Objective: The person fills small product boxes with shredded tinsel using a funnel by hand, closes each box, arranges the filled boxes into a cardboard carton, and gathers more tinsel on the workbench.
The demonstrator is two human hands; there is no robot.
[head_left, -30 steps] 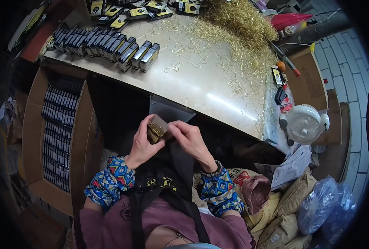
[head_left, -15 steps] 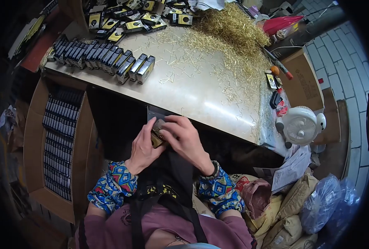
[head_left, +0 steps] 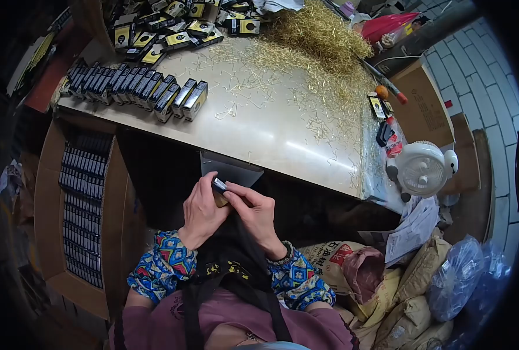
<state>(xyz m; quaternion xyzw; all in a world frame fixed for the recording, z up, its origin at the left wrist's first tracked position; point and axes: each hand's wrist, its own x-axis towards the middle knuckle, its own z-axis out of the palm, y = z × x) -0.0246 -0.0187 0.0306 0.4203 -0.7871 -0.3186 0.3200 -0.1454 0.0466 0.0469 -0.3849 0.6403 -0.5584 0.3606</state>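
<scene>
Tabletop (head_left: 236, 131) spans the upper middle of my view, its near edge sloping down from left to right, beyond both hands. At the left of the frame I have an open carton (head_left: 118, 224) packed with rows of dark boxes, off to the outside of the left arm. Upper right of centre lies a heap of thin gold strands (head_left: 312, 41), with loose ones strewn down the table. Upper left of centre I get a jumble of black-and-yellow boxes (head_left: 177, 39), and just below it a standing row of boxes (head_left: 137, 87) that runs along the table's near edge. From where the hands are, that row lies up and to the left, so the left hand is the nearer one to it and to the carton.

Now the hands, in the middle of the frame, below the table edge. The left hand (head_left: 201, 210) is curled around a small box (head_left: 219, 185), fingers along its left side. The right hand (head_left: 253, 213) has thumb and forefinger drawn together against the right end of its dark top, so I read both as gripping it. That top faces up at me, its longer edge slanting from upper left to lower right. The body beneath, yellowish where it shows, is mostly covered by fingers; I can't be sure of the whole box's long axis.
</scene>
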